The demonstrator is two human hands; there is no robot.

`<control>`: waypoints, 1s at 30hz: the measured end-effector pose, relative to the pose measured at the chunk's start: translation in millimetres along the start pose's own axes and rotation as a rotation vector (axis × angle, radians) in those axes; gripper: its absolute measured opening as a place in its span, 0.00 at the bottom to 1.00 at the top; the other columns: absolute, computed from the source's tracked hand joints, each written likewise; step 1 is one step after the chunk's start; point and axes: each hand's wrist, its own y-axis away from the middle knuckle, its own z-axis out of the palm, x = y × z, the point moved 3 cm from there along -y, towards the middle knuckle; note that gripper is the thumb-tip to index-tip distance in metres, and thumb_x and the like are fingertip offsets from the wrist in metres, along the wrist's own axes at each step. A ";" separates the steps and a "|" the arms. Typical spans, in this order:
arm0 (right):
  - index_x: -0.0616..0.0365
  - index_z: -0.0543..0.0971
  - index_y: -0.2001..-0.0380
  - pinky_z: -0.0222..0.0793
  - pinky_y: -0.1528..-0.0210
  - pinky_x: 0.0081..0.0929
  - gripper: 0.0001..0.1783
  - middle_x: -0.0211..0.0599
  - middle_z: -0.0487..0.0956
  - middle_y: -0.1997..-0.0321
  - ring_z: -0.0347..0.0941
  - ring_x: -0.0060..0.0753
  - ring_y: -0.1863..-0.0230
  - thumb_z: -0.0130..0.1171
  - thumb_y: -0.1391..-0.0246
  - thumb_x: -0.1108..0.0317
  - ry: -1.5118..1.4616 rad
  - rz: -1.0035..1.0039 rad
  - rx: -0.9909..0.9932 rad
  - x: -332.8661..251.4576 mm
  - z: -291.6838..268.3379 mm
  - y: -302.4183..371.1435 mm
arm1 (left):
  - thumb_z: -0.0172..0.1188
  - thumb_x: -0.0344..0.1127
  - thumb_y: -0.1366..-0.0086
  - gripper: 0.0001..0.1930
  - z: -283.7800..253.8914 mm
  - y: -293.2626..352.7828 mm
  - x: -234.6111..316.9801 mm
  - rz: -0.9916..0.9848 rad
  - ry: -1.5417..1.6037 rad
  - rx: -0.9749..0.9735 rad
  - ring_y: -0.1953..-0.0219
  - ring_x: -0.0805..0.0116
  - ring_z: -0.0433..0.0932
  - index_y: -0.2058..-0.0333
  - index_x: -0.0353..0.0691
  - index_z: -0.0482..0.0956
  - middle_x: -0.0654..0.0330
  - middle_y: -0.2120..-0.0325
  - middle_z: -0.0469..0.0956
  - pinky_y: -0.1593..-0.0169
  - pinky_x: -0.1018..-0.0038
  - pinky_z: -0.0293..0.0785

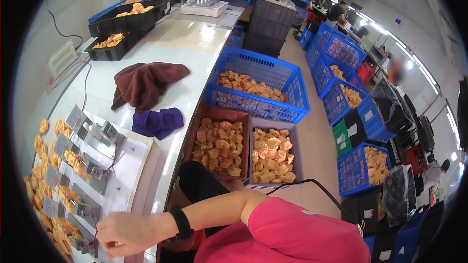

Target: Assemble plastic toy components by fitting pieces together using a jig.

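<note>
My right hand (pixel 127 233), with a black band at the wrist, reaches left over the nearest of several small grey metal fixtures (pixel 88 211). Its fingers curl together at that fixture's edge; what they grip, if anything, is hidden. The fixtures stand in a row on a white board (pixel 130 178), with thin red wires between them. Orange-tan crinkled pieces (pixel 74 164) sit in several of them. One fixture farther up (pixel 103 139) shows a pale upright peg and no piece. More such pieces (pixel 36 190) lie heaped along the left side. My left hand is out of view.
A brown cloth (pixel 146 85) and a purple cloth (pixel 158 122) lie on the white table (pixel 192 58). Black trays (pixel 114 54) stand at its far left. Beside it are a blue crate (pixel 292 87), a red bin (pixel 194 126) and a grey bin (pixel 296 139) with pieces.
</note>
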 end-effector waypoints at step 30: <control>0.53 0.77 0.80 0.64 0.59 0.33 0.07 0.32 0.71 0.70 0.69 0.36 0.63 0.63 0.57 0.64 0.600 -0.175 0.278 73.4 5.2 -6.3 | 0.62 0.27 0.33 0.12 39.4 -43.6 -9.0 0.039 -0.188 -0.184 0.58 0.67 0.77 0.53 0.29 0.77 0.52 0.58 0.79 0.55 0.75 0.80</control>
